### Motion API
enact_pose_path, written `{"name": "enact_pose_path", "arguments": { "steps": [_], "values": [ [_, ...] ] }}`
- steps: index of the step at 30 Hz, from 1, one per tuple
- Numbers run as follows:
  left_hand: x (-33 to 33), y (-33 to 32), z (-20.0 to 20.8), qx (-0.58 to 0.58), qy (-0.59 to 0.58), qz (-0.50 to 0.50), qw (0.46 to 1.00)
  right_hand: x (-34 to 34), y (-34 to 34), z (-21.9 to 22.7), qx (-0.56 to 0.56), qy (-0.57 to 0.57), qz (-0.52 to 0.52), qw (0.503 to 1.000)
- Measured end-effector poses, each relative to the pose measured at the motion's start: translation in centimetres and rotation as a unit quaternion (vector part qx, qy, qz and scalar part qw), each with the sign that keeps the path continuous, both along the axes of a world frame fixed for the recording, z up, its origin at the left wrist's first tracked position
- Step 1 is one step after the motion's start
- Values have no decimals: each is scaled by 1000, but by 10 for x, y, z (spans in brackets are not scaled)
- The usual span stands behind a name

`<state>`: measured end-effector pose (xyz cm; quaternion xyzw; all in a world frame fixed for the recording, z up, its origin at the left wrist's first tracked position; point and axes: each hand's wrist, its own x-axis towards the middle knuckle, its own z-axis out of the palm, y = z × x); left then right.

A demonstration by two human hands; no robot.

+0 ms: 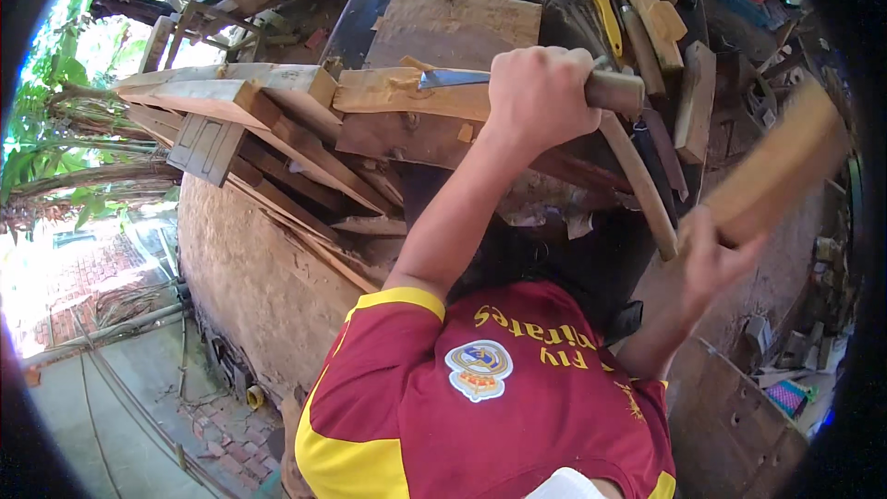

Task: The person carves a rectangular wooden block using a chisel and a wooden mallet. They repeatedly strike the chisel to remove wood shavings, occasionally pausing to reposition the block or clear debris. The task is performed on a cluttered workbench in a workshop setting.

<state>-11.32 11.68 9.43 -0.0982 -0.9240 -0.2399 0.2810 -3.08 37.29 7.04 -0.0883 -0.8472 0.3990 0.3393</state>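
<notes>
My left hand point(543, 97) is closed around a chisel point(453, 79). Its shiny blade points left, with the tip on a pale strip of wood point(372, 92); the wooden handle end sticks out to the right of my fist. At the lower right, my right hand point(710, 263) grips a thick wooden block point(781, 162), raised apart from the chisel and smeared by motion. The strip has a rough, cut patch close to the blade tip. Its right part is hidden behind my left hand.
A flat board point(457, 28) lies beyond the strip on the dark bench top. Right of it are a yellow-handled brush point(605, 14), several wood pieces and a long wooden handle point(637, 180). Stacked planks point(199, 92) jut out to the left.
</notes>
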Motion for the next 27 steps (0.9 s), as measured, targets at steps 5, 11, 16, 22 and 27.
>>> {"name": "enact_pose_path", "arguments": {
  "steps": [5,11,16,22,27],
  "values": [
    [-2,-1,13,37,28,-5,999,-1,27,18,-297,161,-77,938],
    [8,3,19,93,64,-66,991,11,25,9,-335,99,-111,930],
    [9,3,23,106,85,-30,990,12,26,8,-299,96,-37,949],
    [7,-2,31,144,95,-3,985,7,45,31,-242,153,-9,958],
    [3,-8,33,195,153,5,969,-13,86,57,-274,284,-18,919]
  ]
}}
